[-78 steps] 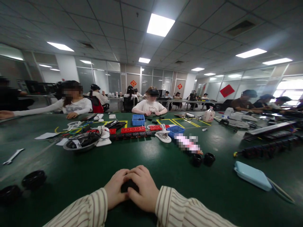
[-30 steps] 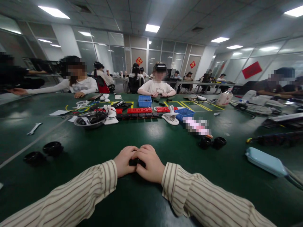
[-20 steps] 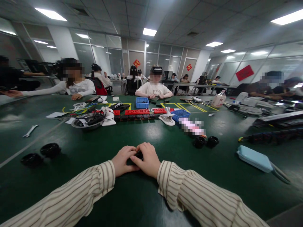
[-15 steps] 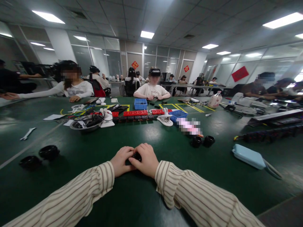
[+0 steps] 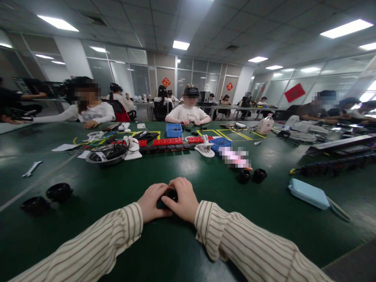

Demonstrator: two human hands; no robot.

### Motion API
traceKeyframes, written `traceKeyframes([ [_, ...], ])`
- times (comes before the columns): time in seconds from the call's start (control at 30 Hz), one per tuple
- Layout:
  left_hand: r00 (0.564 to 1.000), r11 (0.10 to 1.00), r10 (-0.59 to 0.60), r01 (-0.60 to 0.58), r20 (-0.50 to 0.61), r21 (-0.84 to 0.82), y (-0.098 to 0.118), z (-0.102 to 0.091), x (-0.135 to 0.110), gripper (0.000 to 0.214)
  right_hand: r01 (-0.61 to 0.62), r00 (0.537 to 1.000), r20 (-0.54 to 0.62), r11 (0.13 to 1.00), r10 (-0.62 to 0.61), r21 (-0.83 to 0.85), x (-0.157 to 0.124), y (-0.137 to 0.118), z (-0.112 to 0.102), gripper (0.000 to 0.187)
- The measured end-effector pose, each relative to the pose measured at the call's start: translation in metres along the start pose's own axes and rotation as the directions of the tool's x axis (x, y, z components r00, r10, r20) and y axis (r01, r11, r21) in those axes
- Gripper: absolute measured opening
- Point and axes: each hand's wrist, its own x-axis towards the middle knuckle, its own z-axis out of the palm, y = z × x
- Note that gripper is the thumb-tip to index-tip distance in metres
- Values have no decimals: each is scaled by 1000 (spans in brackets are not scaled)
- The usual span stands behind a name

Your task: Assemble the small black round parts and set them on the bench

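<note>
On the green table (image 5: pixel 123 235) in front of me, both hands are wrapped round a small black round cup (image 5: pixel 171 194). My left hand (image 5: pixel 152 201) closes on its left side, and my right hand (image 5: pixel 185 200) curves over the right, thumb across the near side. Its dark hollow opening shows between the fingers; most of the body is hidden. Two similar black cups (image 5: pixel 59 192) stand off to the left. Another pair of black cups (image 5: pixel 259 175) is at the right, farther from me.
A wrench (image 5: pixel 32 169) lies at the left. Farther back are a metal bowl of cables (image 5: pixel 105 156), red blocks in a row (image 5: pixel 167 140), white clamps (image 5: pixel 205 147) and blue bins (image 5: pixel 174 130). A light-blue case (image 5: pixel 309 193) rests at the right. Co-workers sit across the table.
The cup's opening shows more between my hands, with the fingers slightly shifted around it. My view has moved a little. Both hands stay in nearly the same place.
</note>
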Motion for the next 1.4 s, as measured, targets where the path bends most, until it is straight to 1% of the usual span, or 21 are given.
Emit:
traceKeyframes([
  [0.03,1000,1000,2,-2,5,1,1,-1,0,55,-46,999,10,999,46,-11,1,1,1,27],
  [0.1,1000,1000,2,-2,15,-5,2,-2,1,47,-96,994,41,995,97,-27,2,3,3,27],
  [0.17,1000,1000,1,-1,14,-15,2,-2,2,42,-87,994,65,996,89,-32,4,3,3,24],
  [0.23,1000,999,3,-3,6,-32,1,-2,2,41,-13,996,84,1000,15,-22,5,3,1,19],
  [0.3,1000,999,3,-3,7,-49,0,-2,2,39,99,989,110,995,-97,-6,5,3,-2,15],
  [0.37,1000,998,-2,4,31,-62,-1,-1,1,34,207,968,142,978,-206,9,4,2,-3,16],
  [0.43,998,998,-8,12,60,-65,-2,0,2,29,288,943,171,957,-287,22,3,2,-4,16],
  [0.53,998,998,-8,13,70,-58,-4,1,2,34,356,913,193,933,-358,46,2,1,-3,14],
  [0.57,998,998,-5,9,65,-59,-4,1,2,37,355,915,185,933,-358,53,1,1,-3,17],
  [0.63,999,998,3,1,53,-63,-6,3,1,41,311,938,139,948,-317,63,0,0,-3,26],
  [0.67,999,998,3,0,43,-61,-6,3,1,45,271,955,108,960,-277,67,0,0,-4,29],
  [0.73,1000,999,-11,11,11,-49,-7,4,0,55,166,984,49,984,-170,68,0,1,-5,29],
  [0.8,999,999,-26,25,-20,-43,-6,4,-1,65,59,998,17,997,-60,55,1,3,-4,27],
  [0.83,999,999,-30,29,-30,-43,-5,4,-1,66,19,1000,13,999,-20,43,1,4,-4,26],
  [0.9,1000,999,-20,19,-17,-44,-3,2,0,59,-15,999,28,1000,15,11,2,5,-2,28],
  [1.0,999,999,15,-14,42,-39,0,0,2,39,11,998,57,1000,-9,-26,2,5,1,28],
  [1.07,998,999,29,-26,57,-44,0,-1,2,32,51,997,63,998,-49,-37,2,4,1,22],
  [1.13,998,998,31,-29,46,-47,0,-2,2,31,120,990,75,992,-117,-32,1,3,1,16],
  [1.27,999,999,24,-23,40,-29,-1,0,1,27,272,956,118,962,-269,-11,-1,2,2,16],
  [1.33,999,1000,20,-19,49,-16,-2,2,1,25,294,949,124,956,-290,-15,-1,2,2,15],
  [1.4,999,1000,14,-15,47,5,-3,4,1,32,287,952,121,958,-283,-20,-1,2,2,15],
])
